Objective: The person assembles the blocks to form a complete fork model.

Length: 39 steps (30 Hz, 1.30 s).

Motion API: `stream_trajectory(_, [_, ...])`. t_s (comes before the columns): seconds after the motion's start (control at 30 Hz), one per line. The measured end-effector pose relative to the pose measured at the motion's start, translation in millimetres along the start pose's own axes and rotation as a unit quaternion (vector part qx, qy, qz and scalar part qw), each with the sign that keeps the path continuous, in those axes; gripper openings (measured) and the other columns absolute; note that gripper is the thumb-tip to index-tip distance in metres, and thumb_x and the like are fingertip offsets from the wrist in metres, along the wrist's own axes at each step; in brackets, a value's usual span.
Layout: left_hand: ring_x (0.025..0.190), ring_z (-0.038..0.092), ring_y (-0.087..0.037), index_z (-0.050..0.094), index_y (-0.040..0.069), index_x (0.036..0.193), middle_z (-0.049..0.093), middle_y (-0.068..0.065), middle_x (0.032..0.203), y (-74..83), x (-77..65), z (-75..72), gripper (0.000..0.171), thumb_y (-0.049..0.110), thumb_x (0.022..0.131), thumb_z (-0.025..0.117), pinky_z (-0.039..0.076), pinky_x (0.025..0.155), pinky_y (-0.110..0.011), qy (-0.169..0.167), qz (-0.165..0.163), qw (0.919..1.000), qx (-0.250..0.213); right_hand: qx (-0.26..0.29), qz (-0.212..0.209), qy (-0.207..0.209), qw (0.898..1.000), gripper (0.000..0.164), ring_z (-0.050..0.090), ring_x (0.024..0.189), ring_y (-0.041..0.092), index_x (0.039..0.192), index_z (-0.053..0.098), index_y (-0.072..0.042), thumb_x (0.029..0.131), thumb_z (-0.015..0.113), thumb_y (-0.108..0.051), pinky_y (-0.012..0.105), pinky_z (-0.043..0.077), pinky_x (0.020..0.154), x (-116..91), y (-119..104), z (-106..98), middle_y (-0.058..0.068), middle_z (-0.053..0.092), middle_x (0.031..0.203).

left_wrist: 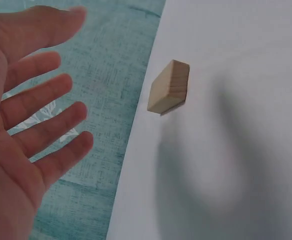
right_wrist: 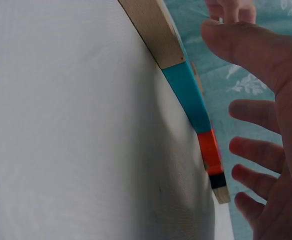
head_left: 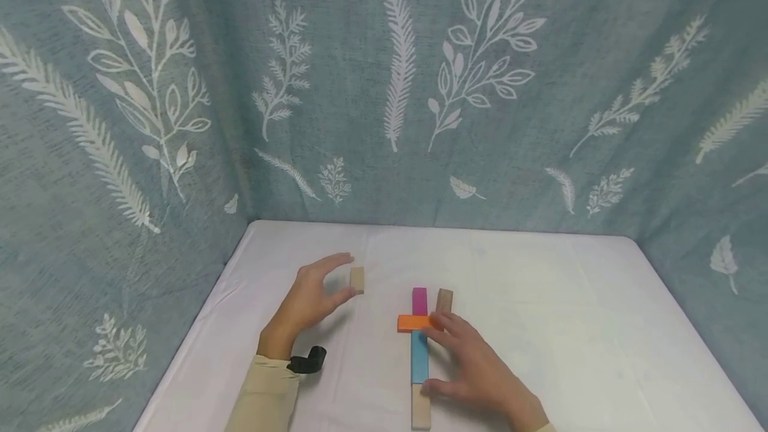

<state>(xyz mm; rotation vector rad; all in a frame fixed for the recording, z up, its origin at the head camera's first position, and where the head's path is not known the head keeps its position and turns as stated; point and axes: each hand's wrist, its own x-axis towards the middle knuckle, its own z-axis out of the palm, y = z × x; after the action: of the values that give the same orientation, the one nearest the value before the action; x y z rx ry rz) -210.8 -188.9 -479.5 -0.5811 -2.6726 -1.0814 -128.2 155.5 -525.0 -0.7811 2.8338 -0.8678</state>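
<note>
A pale wooden block (head_left: 357,280) lies by itself on the white table. My left hand (head_left: 312,295) is beside it with thumb and fingers spread; in the left wrist view that hand (left_wrist: 31,115) holds nothing, and a gap parts it from the block. My right hand (head_left: 477,369) hovers over a row of blocks, its fingers relaxed and holding nothing. From far to near, the row has a magenta block (head_left: 419,300), an orange block (head_left: 412,323) set crosswise, a blue block (head_left: 419,359) and a plain wooden block (head_left: 421,409). My right fingers partly hide the orange block's right end.
A brown block (head_left: 445,299) sits just right of the magenta one, its near end behind my right fingers. The white tablecloth (head_left: 564,299) stretches to both sides. A blue-green leaf-patterned curtain (head_left: 360,85) hangs behind and at the sides. A black strap mount (head_left: 308,360) is on my left wrist.
</note>
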Motion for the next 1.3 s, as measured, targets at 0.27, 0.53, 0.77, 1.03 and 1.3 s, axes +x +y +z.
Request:
stream_trajectory(0.27, [0.15,0.055,-0.043,0.062,0.001,0.152,0.062,-0.021,0.157,-6.8,6.9,3.8,0.067,0.007,0.09,0.088,0.046,0.125,-0.059,-0.059,-0.072,0.9952,-0.029,-0.009,-0.001,-0.017,1.0,0.083,0.037,0.163,0.037,0.156,0.062,-0.029,0.087,0.083,-0.069,0.065,0.044,0.125,-2.4,-3.5,3.1,0.001,0.046,0.173])
stream_trajectory(0.53, [0.15,0.055,-0.044,0.063,-0.002,0.15,0.063,-0.023,0.155,-12.3,10.3,16.6,0.064,0.003,0.09,0.087,0.044,0.126,-0.057,-0.066,-0.081,0.9943,-0.021,-0.017,-0.016,-0.004,1.0,0.078,0.04,0.161,0.038,0.151,0.067,-0.026,0.088,0.082,-0.069,0.064,0.045,0.124,-3.9,-1.1,7.1,0.003,0.05,0.171])
stream_trajectory(0.77, [0.147,0.057,-0.045,0.064,-0.003,0.148,0.065,-0.024,0.152,-18.7,11.3,25.4,0.062,0.0,0.09,0.085,0.045,0.126,-0.057,-0.067,-0.101,0.9927,-0.005,-0.023,0.003,-0.02,1.0,0.073,0.037,0.163,0.036,0.148,0.069,-0.027,0.087,0.083,-0.065,0.064,0.043,0.126,-3.6,-3.6,7.0,0.0,0.048,0.172])
stream_trajectory(1.03, [0.149,0.056,-0.044,0.063,-0.002,0.15,0.064,-0.022,0.154,-23.8,11.7,31.6,0.061,-0.002,0.091,0.082,0.043,0.127,-0.056,-0.078,-0.115,0.9902,-0.014,-0.025,0.008,-0.023,0.999,0.071,0.037,0.163,0.037,0.147,0.07,-0.026,0.087,0.085,-0.063,0.064,0.044,0.125,-5.2,-5.2,5.9,0.001,0.049,0.171])
stream_trajectory(1.3, [0.151,0.055,-0.042,0.063,0.0,0.151,0.063,-0.021,0.156,-26.5,13.5,35.9,0.063,-0.002,0.092,0.082,0.042,0.128,-0.056,-0.073,-0.114,0.9905,-0.022,-0.028,-0.001,-0.008,1.0,0.07,0.038,0.163,0.037,0.146,0.071,-0.026,0.088,0.084,-0.064,0.063,0.046,0.124,-6.5,-2.4,6.2,0.0,0.051,0.17])
